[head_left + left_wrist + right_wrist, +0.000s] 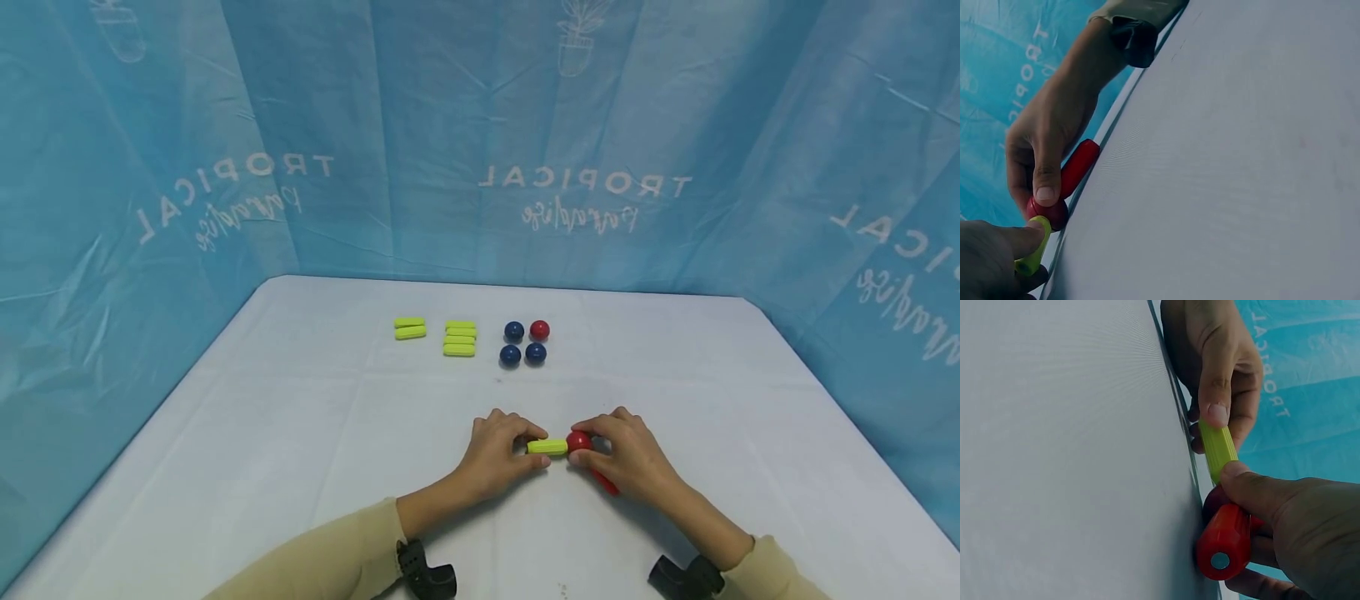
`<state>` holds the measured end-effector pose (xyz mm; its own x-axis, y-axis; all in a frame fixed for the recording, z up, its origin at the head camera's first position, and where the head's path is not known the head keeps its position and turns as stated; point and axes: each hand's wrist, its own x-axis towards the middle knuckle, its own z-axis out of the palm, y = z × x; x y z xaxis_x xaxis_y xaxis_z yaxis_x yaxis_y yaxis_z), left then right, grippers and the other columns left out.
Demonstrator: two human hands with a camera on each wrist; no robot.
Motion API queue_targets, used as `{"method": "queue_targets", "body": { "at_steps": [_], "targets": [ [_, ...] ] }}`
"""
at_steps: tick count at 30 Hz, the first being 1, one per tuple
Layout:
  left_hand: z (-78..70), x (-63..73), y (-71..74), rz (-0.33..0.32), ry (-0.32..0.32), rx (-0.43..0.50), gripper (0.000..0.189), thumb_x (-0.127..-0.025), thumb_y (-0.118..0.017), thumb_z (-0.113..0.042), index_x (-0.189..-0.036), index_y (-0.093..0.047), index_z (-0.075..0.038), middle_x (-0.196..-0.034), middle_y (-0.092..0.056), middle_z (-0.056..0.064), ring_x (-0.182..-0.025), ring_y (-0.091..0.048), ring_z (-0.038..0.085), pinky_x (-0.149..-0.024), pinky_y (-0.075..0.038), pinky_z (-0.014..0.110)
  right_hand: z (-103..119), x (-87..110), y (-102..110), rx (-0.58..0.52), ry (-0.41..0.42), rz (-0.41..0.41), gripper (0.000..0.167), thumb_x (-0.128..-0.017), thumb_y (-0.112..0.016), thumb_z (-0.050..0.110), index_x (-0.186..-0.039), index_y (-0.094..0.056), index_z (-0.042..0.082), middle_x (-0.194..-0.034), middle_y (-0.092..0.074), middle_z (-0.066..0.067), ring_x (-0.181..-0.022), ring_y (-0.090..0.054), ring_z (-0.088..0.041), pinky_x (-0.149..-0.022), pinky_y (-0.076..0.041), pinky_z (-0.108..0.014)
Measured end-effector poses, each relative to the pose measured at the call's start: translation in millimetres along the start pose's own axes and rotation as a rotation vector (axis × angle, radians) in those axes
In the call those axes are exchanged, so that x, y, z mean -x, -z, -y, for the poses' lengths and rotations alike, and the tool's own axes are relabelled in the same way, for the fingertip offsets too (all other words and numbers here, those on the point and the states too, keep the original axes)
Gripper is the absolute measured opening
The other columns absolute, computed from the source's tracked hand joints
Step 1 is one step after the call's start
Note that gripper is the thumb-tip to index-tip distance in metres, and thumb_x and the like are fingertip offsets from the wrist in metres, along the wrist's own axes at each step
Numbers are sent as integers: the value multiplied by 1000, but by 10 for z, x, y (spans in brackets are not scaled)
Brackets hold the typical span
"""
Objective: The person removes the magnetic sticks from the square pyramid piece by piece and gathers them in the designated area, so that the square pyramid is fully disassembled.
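Note:
Over the front middle of the table, my left hand [501, 450] pinches a yellow-green ridged rod [547, 447] between thumb and fingers. The rod's right end meets a red ball [578, 442], which my right hand [628, 454] grips between thumb and fingers. From the ball a red rod [604, 482] slants toward the near right, under the right hand. In the right wrist view, the red rod [1225, 540] shows a round silvery disc in its free end. The left wrist view has the yellow-green rod [1035, 250] against the red ball [1054, 214], partly covered by the left thumb.
Farther back lie two yellow-green rods [410, 332] and a group of three more [459, 350]. Right of them sit three dark blue balls [536, 353] and a red ball [539, 330]. Blue printed curtain [450, 125] surrounds the white table [300, 400].

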<state>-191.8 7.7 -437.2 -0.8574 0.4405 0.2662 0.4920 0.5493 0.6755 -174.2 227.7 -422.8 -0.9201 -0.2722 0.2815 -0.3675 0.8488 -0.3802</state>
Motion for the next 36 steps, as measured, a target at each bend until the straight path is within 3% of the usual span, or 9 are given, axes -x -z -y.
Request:
{"method": "queue_targets", "body": {
  "at_steps": [8, 13, 20, 27, 30, 36],
  "targets": [
    [-20, -3, 2, -6, 34, 11, 18, -79, -74, -27, -96, -73, -19, -89, -69, -7, -81, -47, 8, -78, -26, 28, 4, 0, -2, -14, 20, 4, 37, -69, -82, 32, -103, -72, 18, -93, -70, 6, -79, -48, -9, -64, -36, -21],
    [90, 23, 141, -36, 74, 19, 16, -80, -73, -25, -95, -74, -19, -86, -68, -8, -81, -46, 8, -79, -27, 30, 4, -1, 12, -21, -8, 68, 37, -72, -80, 32, -105, -71, 18, -97, -70, 5, -82, -49, -10, -66, -38, -21],
    [578, -34, 636, -207, 185, -18, 19, -80, -74, -23, -98, -73, -18, -92, -70, -2, -87, -48, 17, -84, -29, 39, -18, -6, 60, -43, -32, 109, 35, -75, -78, 33, -107, -70, 19, -97, -68, 7, -84, -49, -8, -67, -41, -22],
    [1200, -250, 1152, -314, 314, -22, 29, -85, -70, -24, -110, -68, -9, -105, -65, 11, -99, -49, 24, -84, -36, 37, -28, -1, 71, -52, -57, 125, 37, -75, -77, 35, -107, -69, 20, -98, -67, 8, -86, -49, -8, -69, -44, -23],
    [1389, -322, 1278, -340, 345, -38, 31, -85, -69, -23, -111, -67, -7, -108, -63, 14, -103, -49, 27, -85, -39, 40, -32, 3, 61, -56, -55, 124, 37, -75, -77, 35, -108, -69, 20, -98, -68, 8, -86, -49, -8, -70, -44, -23],
    [1615, -454, 1377, -325, 356, -124, 28, -86, -68, -24, -109, -67, -8, -105, -59, 14, -103, -43, 29, -92, -28, 48, -31, 4, 58, -58, -30, 112, 36, -75, -77, 33, -108, -69, 20, -99, -68, 8, -85, -49, -8, -69, -44, -22]
  ]
}}
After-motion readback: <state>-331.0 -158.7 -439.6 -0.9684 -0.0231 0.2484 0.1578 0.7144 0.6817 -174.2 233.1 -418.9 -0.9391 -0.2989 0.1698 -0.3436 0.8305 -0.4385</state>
